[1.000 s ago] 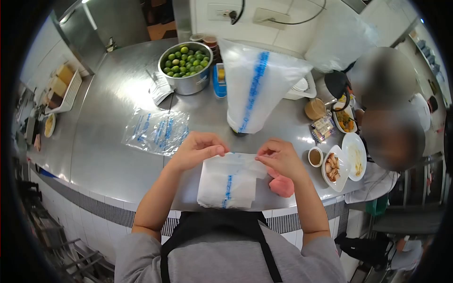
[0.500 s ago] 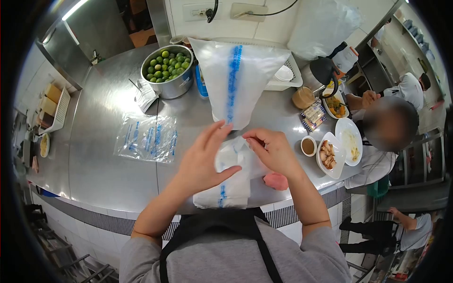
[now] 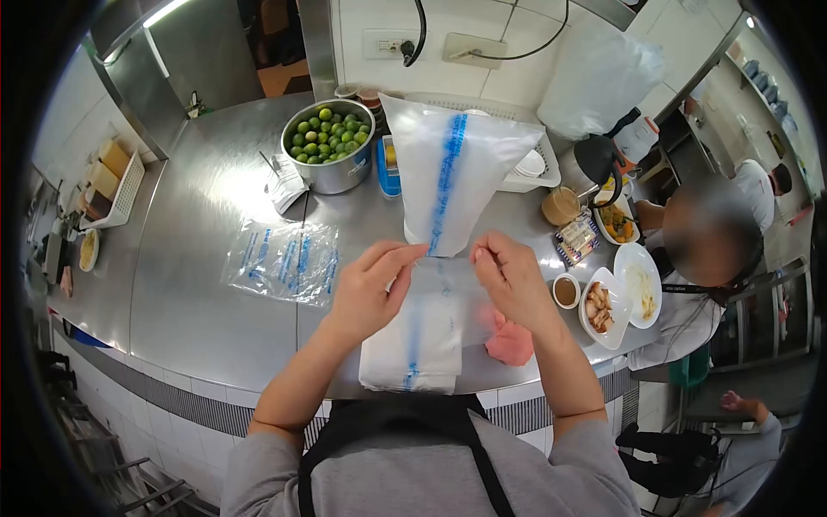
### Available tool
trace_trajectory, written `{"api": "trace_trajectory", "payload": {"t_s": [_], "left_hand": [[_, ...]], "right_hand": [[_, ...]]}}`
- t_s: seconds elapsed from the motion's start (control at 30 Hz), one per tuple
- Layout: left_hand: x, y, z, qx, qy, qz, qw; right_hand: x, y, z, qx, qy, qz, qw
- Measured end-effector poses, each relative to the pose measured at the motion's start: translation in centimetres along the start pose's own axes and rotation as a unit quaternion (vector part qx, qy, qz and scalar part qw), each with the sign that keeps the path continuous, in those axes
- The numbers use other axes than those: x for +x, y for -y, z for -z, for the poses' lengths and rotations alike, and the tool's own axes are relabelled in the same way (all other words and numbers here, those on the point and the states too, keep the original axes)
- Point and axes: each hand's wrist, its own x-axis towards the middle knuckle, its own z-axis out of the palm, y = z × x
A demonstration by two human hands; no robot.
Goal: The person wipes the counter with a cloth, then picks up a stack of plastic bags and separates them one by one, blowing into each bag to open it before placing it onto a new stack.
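A stack of white plastic bags with blue print [image 3: 412,349] lies on the counter just before me. My left hand [image 3: 373,289] is closed in a pinch at the stack's far end, on the edge of a thin plastic bag. Opposite it, my right hand [image 3: 512,280] is also closed, thumb against fingers, at the other side of this film. Beyond my fingertips a filled-out clear bag with a blue printed stripe [image 3: 445,185] leans toward the wall. A crumpled pink cloth-like piece [image 3: 510,339] lies partly under my right wrist.
A metal pot of green limes [image 3: 343,177] stands at the back, and flat clear packaging [image 3: 284,261] lies at left. To the right are a white dish of cut meat [image 3: 613,330], a sauce cup [image 3: 565,291], a plate [image 3: 640,258] and a person [image 3: 680,323] close to the counter.
My hands have moved apart, and the left fingers, spread before, have closed into a pinch. The top bag's film now shows between them. The view has shifted slightly.
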Motion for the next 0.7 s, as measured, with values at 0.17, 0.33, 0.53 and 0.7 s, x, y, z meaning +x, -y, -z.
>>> {"api": "trace_trajectory", "payload": {"t_s": [0.17, 0.33, 0.53, 0.7], "left_hand": [[0.9, 1.0, 1.1, -0.274, 0.005, 0.255, 0.927], [2.9, 0.6, 1.5, -0.385, 0.042, 0.273, 0.880], [2.9, 2.1, 0.6, -0.344, 0.088, 0.317, 0.880], [1.4, 3.2, -0.9, -0.415, 0.227, 0.329, 0.817]], "right_hand": [[0.3, 0.1, 0.3, 0.248, -0.008, -0.090, 0.965], [0.4, -2.2, 0.2, 0.326, -0.057, -0.146, 0.932], [-0.6, -2.4, -0.9, 0.234, -0.122, 0.190, 0.946], [-2.0, -2.7, -1.0, 0.385, 0.095, 0.248, 0.884]]}}
